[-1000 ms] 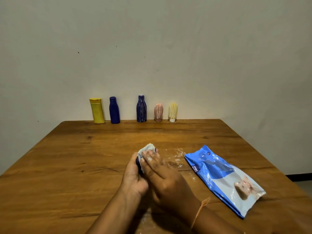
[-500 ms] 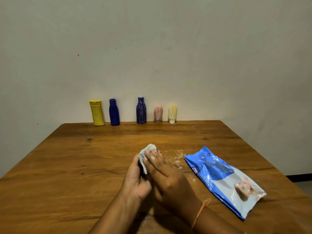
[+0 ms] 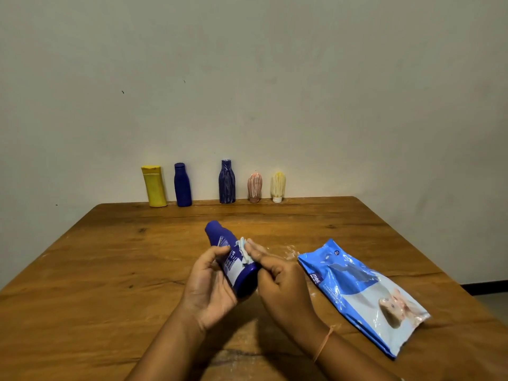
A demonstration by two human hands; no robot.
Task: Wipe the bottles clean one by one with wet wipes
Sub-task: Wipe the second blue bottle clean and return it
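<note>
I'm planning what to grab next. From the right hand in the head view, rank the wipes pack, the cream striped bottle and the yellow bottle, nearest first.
1. wipes pack, lying just right of the right hand.
2. cream striped bottle, far edge, straight ahead.
3. yellow bottle, far edge, leftmost.

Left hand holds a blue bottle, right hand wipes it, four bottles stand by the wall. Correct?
No: five bottles stand by the wall, not four, per the head view: yellow, plain blue, streaked blue, pink, cream. The left hand holds the blue bottle; the right hand holds the wipe against it.
</note>
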